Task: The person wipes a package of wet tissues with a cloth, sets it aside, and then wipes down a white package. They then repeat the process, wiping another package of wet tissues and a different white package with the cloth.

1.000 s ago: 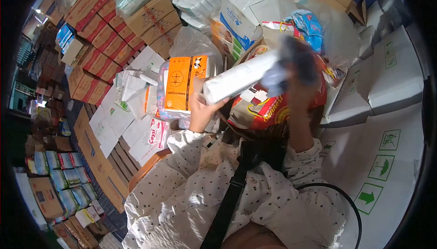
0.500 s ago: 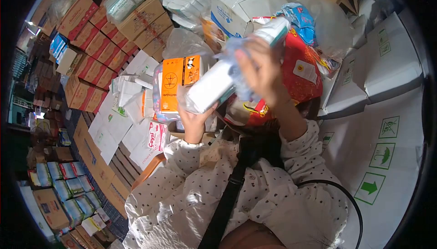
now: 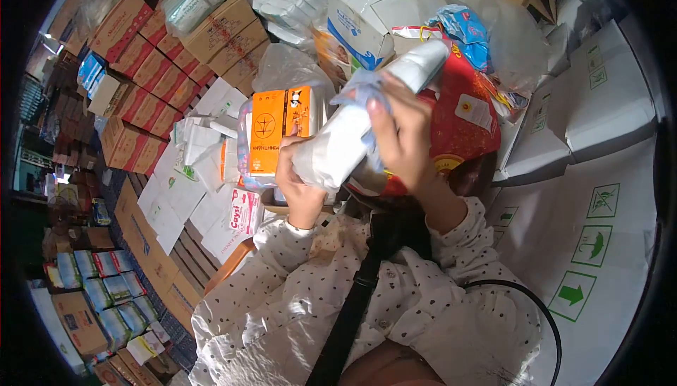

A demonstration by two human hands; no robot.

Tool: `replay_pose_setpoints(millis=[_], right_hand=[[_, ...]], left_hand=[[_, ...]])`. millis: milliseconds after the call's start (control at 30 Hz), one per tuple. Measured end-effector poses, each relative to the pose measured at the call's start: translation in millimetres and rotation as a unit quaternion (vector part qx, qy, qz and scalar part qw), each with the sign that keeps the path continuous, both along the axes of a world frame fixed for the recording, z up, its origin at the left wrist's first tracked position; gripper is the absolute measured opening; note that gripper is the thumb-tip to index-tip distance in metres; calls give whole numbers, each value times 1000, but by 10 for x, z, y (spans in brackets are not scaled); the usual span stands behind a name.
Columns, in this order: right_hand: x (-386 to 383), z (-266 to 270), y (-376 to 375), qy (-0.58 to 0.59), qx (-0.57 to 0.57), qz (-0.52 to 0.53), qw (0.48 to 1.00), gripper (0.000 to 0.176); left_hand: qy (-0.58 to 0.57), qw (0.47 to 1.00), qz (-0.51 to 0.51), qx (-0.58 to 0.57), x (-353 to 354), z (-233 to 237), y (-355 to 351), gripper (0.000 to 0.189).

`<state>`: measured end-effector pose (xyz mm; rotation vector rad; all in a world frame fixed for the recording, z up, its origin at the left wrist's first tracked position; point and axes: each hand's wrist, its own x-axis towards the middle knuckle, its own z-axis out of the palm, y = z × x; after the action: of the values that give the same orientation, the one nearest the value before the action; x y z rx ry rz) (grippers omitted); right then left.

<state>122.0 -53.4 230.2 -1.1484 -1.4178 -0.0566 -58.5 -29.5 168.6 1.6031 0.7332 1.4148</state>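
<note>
A long white plastic-wrapped package (image 3: 338,148) is held slanted in front of my chest. My left hand (image 3: 299,183) is wrapped round its lower end. Higher up, my right hand (image 3: 403,131) presses a crumpled light-blue cloth (image 3: 365,90) against the package's surface. Just behind my left hand stands an orange-labelled pack (image 3: 281,121). Beneath and to the right of my right hand lies a large red bag (image 3: 462,114).
Brown and red cartons (image 3: 134,54) are stacked at the upper left. Large white boxes (image 3: 564,245) line the right side. A Caysi pack (image 3: 244,211) lies left of my left sleeve. A blue bag (image 3: 462,30) and an open white box (image 3: 352,30) stand at the back.
The package has turned over slightly, so its green markings no longer show. My left hand has shifted its hold, and my right hand with the cloth has moved slightly lower.
</note>
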Motion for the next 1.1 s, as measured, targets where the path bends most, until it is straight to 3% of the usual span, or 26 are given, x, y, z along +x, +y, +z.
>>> replay_pose_setpoints(millis=[100, 200, 433, 533, 600, 700, 733, 800, 867, 933, 1100], right_hand=[[-236, 166, -186, -30, 19, 49, 998, 27], [-334, 164, -259, -72, 51, 49, 995, 33], [169, -133, -127, -75, 123, 32, 989, 47], [480, -388, -9, -7, 132, -38, 990, 49], [705, -527, 108, 154, 145, -69, 975, 41], [811, -636, 195, 191, 123, -71, 971, 43], [787, -673, 194, 191, 123, -70, 971, 43], [491, -558, 116, 68, 159, -88, 981, 44], [150, -310, -63, 100, 146, -42, 983, 42], [-8, -222, -190, 87, 46, -18, 995, 50], [-296, -169, -293, 85, 62, 22, 994, 48]], left_hand=[[-14, 999, -2, 39, 20, -25, 5, 45], [-93, 994, 2, -58, 66, 12, -67, 41], [-66, 995, -45, 63, 18, -29, -11, 42], [-56, 997, -43, 45, -49, 76, -79, 42], [-49, 998, -37, 20, -118, 127, -127, 42], [-51, 998, -20, -32, -143, 160, -194, 44], [-57, 996, -13, -60, -135, 173, -202, 45], [-37, 998, -7, -48, -123, 228, -202, 45], [-17, 999, -2, -36, -115, 222, -193, 45], [-25, 1000, -3, -4, -121, 147, -152, 44], [0, 1000, 7, 30, -71, 85, -183, 42]])
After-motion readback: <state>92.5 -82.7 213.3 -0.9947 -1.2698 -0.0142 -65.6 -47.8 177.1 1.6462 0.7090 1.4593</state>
